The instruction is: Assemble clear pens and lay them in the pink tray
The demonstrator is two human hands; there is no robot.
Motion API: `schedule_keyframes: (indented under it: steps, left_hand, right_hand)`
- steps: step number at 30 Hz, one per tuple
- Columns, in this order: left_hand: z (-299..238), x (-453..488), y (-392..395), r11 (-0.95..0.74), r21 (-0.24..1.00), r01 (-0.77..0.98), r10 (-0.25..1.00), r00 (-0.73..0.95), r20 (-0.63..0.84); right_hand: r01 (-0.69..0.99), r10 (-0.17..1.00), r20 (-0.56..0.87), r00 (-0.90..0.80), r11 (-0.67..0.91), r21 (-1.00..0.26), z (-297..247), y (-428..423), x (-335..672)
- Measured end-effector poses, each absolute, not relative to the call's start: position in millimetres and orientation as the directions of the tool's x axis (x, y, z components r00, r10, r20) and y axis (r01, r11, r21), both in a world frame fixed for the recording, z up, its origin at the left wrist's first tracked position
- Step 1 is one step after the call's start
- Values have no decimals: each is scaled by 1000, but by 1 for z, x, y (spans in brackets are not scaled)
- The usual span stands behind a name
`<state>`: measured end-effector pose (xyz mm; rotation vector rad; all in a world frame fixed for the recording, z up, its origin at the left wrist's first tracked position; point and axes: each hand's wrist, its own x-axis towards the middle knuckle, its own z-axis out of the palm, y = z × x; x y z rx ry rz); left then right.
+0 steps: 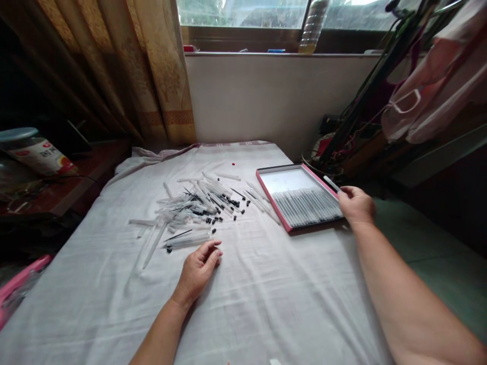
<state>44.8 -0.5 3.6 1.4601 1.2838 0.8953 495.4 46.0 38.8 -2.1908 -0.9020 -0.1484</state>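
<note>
Head view: cloth-covered counter [266,314] by the window [243,14]

We log a pink-edged box [281,219], tubes [306,207] rowed inside; left of it, loose tubes [198,203] and black caps [236,203]. Our left hand [200,266] rests nearby, fingers loosely parted; our right hand [357,204] pinches a pale tube [332,183] beside the box.

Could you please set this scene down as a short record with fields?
Left hand: loosely curled, near the pile of clear tubes
Right hand: holding a pale tube at the right edge of the box
Box contents: a row of tubes
Small parts: black caps scattered by the pile; one red piece farther back
Surface: white cloth
Background: curtain, window
</note>
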Motion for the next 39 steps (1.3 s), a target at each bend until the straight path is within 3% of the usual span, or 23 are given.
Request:
schedule_keyframes:
  steps: [5, 11, 28, 34, 39]
  left_hand:
    - [0, 44, 0, -13, 953, 303, 985, 167, -40]
    - [0, 43, 0, -18, 956, 294, 985, 167, -33]
    - [-3, 43, -2, 7, 962, 274, 983, 176, -57]
    - [-2, 43, -1, -7, 966, 257, 981, 188, -43]
    - [-5, 42, 0, -9, 973, 231, 978, 206, -39]
  right_hand:
    - [677, 633, 252, 732, -636, -370, 33, 57, 497]
    - [714, 706, 121, 697, -672, -196, 28, 56, 484]
    - [707, 709, -26, 705, -705, -61, 40, 58, 484]
    - [737, 736, 47, 676, -673, -59, 47, 54, 478]
    - [926, 861, 346, 373, -367, -84, 57, 68, 448]
